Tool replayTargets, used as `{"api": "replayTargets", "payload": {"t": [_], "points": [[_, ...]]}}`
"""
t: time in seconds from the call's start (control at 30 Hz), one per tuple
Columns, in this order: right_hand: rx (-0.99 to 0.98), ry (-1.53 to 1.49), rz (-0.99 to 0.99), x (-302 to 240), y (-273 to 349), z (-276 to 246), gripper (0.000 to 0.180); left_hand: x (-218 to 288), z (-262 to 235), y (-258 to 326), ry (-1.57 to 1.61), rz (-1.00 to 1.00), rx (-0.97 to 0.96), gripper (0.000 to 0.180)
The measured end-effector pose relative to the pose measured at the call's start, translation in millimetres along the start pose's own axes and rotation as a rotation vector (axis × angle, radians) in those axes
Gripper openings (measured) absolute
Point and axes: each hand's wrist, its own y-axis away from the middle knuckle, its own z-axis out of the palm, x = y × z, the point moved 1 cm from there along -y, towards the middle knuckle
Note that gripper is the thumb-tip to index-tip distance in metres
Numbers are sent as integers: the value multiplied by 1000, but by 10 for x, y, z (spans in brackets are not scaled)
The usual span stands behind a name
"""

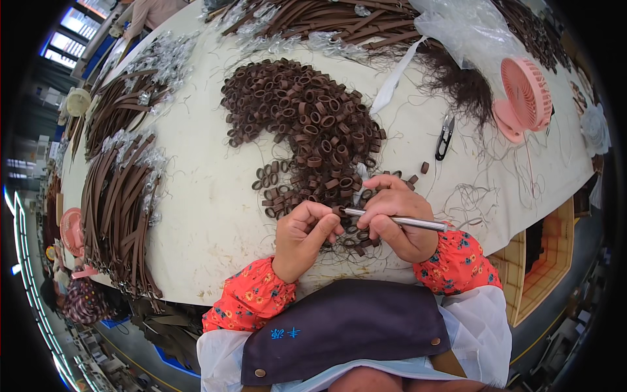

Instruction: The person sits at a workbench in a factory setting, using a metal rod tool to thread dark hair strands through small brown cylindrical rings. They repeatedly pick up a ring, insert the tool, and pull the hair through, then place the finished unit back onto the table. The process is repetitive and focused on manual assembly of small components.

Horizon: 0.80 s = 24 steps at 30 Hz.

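Over the near edge of a big pile of brown leather loops, both my hands meet in front of my body. Closed in a pinch, my left hand holds a small brown loop, mostly hidden at its fingertips. My right hand grips a slim silver metal pen-shaped tool, its front end pointing left at that loop. Whether the tip touches the loop, I cannot tell. More loops lie loose under and around my fingers, with one brown loop apart to the right.
Black-handled thread snips and a pink fan stand to the right, among loose threads. Bundles of brown straps with clear plastic line the left; more straps and a plastic bag lie at the back. A wooden crate is beside the table.
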Motion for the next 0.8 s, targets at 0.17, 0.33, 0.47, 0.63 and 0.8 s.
{"api": "replayTargets", "payload": {"t": [0.17,0.33,0.47,0.63,0.8], "points": [[87,-136,36,8,17,-3,10,31,-33,-25,-17,-9,45,8],[197,-202,101,-5,32,-68,17,56,-35,-26,-265,138,161,7],[211,-185,110,-4,24,-64,18,58,-89,-30,-558,232,85,12],[206,-208,125,2,37,-52,16,44,-161,-90,118,23,1,11],[125,-73,160,24,27,7,10,46,-102,-97,470,-73,-30,10]]}}
